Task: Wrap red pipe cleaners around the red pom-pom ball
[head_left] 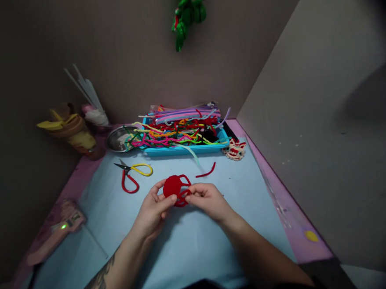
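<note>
Between my hands is a red pipe-cleaner piece (172, 185), a round solid body with several bent loops on its right side. My left hand (156, 206) grips the round body, thumb in front and fingers behind. With thumb and forefinger, my right hand (205, 198) pinches one of the loops at the right. Just beyond the hands, a loose red pipe cleaner (206, 171) lies on the light blue cloth (193, 245). Scissors (129, 172) with one red and one yellow handle rest with blades apart, beyond my left hand.
A blue tray (187, 150) heaped with coloured pipe cleaners stands at the back. Left of it is a metal bowl (116, 140). A pink glue gun (59, 235) with a green light lies at left. A red-and-white crafted figure (235, 150) sits by the tray's right corner. Walls enclose the table.
</note>
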{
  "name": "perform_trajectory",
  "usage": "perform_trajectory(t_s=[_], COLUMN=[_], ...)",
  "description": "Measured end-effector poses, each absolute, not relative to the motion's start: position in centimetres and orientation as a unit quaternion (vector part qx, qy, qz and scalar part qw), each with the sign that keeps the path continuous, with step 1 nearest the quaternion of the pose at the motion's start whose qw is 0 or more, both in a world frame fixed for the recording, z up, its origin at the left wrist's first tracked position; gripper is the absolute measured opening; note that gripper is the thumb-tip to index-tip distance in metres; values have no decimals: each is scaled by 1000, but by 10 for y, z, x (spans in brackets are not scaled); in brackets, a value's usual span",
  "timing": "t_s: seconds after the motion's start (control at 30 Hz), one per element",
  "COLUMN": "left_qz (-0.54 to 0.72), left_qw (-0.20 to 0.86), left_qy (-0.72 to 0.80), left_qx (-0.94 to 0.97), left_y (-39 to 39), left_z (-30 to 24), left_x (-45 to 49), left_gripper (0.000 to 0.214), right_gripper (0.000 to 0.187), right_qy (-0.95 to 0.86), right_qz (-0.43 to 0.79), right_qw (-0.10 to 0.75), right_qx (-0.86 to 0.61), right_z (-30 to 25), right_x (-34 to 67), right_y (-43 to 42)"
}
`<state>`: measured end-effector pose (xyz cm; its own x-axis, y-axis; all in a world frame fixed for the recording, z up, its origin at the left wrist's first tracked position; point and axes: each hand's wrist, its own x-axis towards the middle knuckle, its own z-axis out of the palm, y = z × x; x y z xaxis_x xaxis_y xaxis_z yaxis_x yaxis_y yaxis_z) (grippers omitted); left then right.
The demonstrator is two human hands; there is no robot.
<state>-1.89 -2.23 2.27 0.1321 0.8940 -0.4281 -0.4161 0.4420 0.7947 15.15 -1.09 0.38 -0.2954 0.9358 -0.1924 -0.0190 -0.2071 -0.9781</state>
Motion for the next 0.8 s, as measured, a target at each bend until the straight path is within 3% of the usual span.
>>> perform_trajectory(t_s=[0.37,0.6,0.8], left_qz=[442,476,485], left_qw=[747,690,682], left_qy=[446,485,488], left_qx=[219,248,247], left_y=[-22,-22,-21], left_z=[17,21,22], left_x=[-19,-16,-16], left_gripper=[72,78,76], right_gripper=[22,14,18], right_qy=[-494,-585,-627], right_qz=[670,534,460], right_qw=[338,361,365], right_qx=[-439,-493,-511], right_z=[11,11,10], right_x=[151,142,142], right_y=[-12,-18,-19])
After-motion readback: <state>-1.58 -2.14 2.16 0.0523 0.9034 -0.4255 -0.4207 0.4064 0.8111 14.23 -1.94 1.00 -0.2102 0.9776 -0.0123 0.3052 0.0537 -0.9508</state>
